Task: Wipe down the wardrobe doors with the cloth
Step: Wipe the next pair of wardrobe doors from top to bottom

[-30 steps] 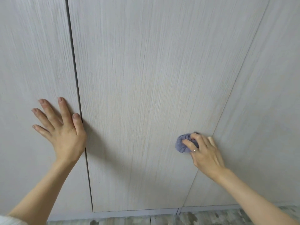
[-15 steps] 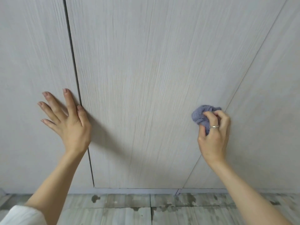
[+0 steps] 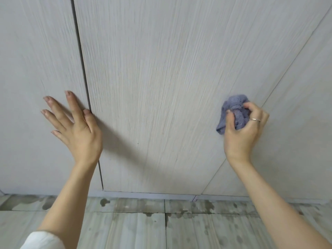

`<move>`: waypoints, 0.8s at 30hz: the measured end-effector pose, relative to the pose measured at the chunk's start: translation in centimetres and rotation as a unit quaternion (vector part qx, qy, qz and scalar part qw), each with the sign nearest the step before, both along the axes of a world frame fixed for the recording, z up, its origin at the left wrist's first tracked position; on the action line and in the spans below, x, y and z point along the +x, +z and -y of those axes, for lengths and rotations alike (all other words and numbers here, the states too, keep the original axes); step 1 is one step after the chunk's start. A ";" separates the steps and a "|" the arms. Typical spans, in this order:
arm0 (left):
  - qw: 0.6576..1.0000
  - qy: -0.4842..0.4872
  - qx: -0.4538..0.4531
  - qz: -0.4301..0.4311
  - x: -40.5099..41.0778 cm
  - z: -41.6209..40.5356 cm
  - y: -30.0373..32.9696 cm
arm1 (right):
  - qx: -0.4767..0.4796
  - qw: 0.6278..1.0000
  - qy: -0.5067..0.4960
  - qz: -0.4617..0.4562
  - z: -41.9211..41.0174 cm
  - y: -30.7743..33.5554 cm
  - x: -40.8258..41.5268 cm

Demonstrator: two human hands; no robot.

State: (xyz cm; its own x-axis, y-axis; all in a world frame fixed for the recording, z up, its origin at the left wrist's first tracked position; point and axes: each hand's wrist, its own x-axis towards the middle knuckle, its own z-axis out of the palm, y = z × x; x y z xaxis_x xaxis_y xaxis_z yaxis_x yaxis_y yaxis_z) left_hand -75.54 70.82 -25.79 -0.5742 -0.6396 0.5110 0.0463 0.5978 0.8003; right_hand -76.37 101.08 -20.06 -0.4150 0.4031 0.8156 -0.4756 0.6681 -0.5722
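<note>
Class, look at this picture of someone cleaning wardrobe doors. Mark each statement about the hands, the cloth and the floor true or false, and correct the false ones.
1. The right hand holds a bunched blue cloth. True.
2. The left hand also holds a cloth. False: it holds nothing, and its fingers are spread against the left door.
3. The cloth is at the middle door, near its right edge. True.
4. A ring is on the left hand. False: it is on a finger of the right hand.
5. The floor shows dark blotches. True.
6. The doors stand wide open. False: they look closed, with only narrow gaps between them.
</note>
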 end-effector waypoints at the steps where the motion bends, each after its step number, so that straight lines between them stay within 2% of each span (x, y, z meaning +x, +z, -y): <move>1: 1.000 0.000 0.008 -0.002 0.0 -0.1 0.0 | -0.026 1.000 0.001 0.012 1.0 -1.2 0.1; 3: 1.000 0.003 0.014 -0.002 0.0 -0.2 -0.1 | -0.100 0.993 0.027 0.052 2.9 -4.0 0.6; 4: 1.000 0.003 0.013 -0.002 0.0 -0.2 -0.1 | -0.183 0.979 0.043 0.080 3.6 -5.2 1.0; 6: 1.000 0.001 0.015 -0.001 0.0 -0.2 -0.1 | -0.379 0.911 0.076 0.144 4.5 -6.6 1.5; 8: 1.000 -0.005 0.016 -0.002 0.1 -0.1 0.0 | -0.479 0.852 0.091 0.191 4.4 -6.7 1.6; 9: 1.000 -0.007 0.014 -0.003 0.2 -0.1 0.0 | -0.495 0.837 0.102 0.208 4.3 -6.1 1.6; 11: 1.000 -0.009 0.012 -0.002 0.2 0.0 -0.1 | -0.490 0.831 0.139 0.222 4.3 -3.8 1.6; 14: 1.000 -0.011 0.022 0.000 0.3 -0.2 0.2 | -0.482 0.826 0.227 0.185 4.9 1.0 1.4; 16: 1.000 -0.013 0.026 0.000 0.4 -0.3 0.4 | -0.495 0.814 0.248 0.175 5.5 2.4 1.1; 18: 1.000 -0.015 0.026 0.000 0.4 -0.3 0.4 | -0.518 0.797 0.235 0.204 6.1 0.9 1.2; 22: 0.999 -0.019 0.036 0.004 0.5 -0.2 0.4 | -0.543 0.753 0.180 0.326 6.7 -5.9 2.7; 24: 0.999 -0.021 0.038 0.003 0.6 -0.3 0.5 | -0.542 0.749 0.149 0.351 7.0 -6.9 3.1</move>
State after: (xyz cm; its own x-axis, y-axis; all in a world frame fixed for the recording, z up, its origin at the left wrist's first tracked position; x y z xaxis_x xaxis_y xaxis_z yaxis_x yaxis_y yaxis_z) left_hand -74.92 71.08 -25.29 -0.6045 -0.6516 0.4583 0.0643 0.5335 0.8434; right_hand -73.23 94.08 -26.94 -0.7920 0.4740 -0.3848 0.1608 -0.4461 -0.8804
